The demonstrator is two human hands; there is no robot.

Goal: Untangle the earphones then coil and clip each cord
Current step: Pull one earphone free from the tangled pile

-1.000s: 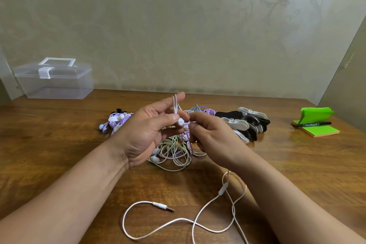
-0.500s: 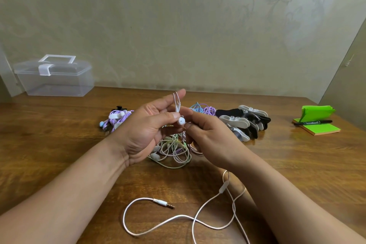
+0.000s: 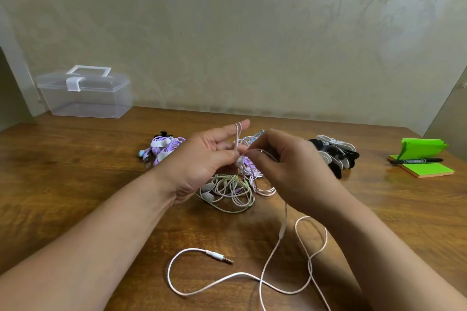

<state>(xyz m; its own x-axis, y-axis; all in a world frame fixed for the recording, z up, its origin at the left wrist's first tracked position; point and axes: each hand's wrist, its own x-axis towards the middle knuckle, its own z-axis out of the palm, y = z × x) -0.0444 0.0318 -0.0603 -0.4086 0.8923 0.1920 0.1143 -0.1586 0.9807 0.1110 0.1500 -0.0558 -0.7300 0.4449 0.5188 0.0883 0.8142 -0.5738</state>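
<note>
A white earphone cord loops across the wooden table nearest the camera, its jack plug lying free. Above it, the left hand pinches a white earbud between thumb and curled fingers, strands running up over the outstretched index finger. The right hand, fingers curled, pinches the cord just beside it. Beneath the hands lies a tangle of earphones. Beyond, a coiled purple pair sits left, black and white clips right. A marker, label too small to read, rests on green sticky notes; a clear plastic box stands farthest back.
</note>
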